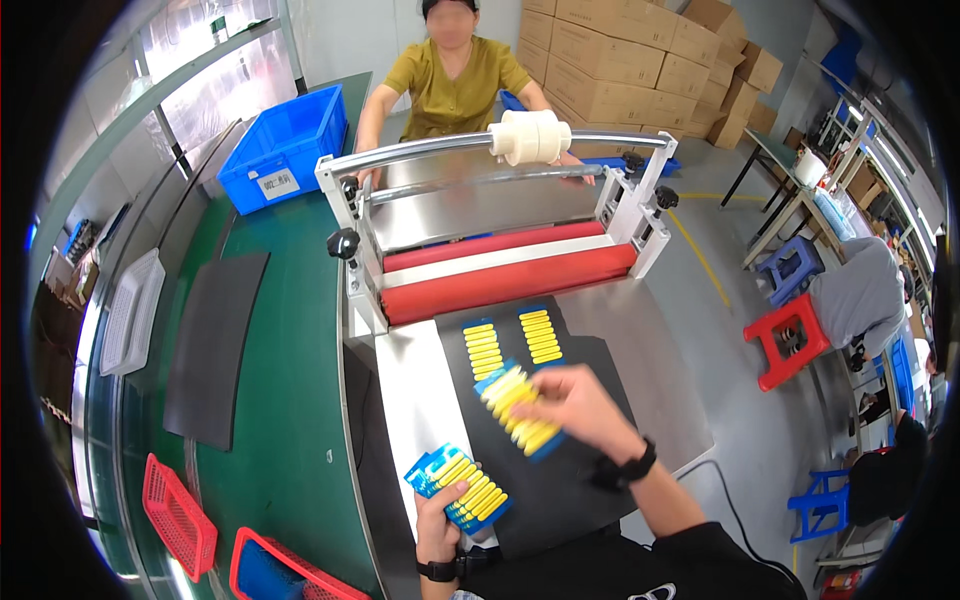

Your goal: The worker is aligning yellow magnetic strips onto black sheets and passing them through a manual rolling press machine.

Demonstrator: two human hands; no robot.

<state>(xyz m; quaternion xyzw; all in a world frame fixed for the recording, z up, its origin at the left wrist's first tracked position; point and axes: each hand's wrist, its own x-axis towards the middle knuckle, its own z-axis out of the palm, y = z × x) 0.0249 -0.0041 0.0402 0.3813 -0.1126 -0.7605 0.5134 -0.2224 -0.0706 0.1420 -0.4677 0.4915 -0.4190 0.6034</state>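
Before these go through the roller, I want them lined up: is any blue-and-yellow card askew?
Yes. The card under the right hand lies diagonally on the black mat, while the two cards nearer the red roller sit straight.

Blue crate (283, 150), red baskets (178, 515), stacked cartons (640, 55)

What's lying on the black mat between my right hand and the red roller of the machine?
In the head view, two blue cards of yellow strips lie side by side on the black mat between the right hand and the red roller.
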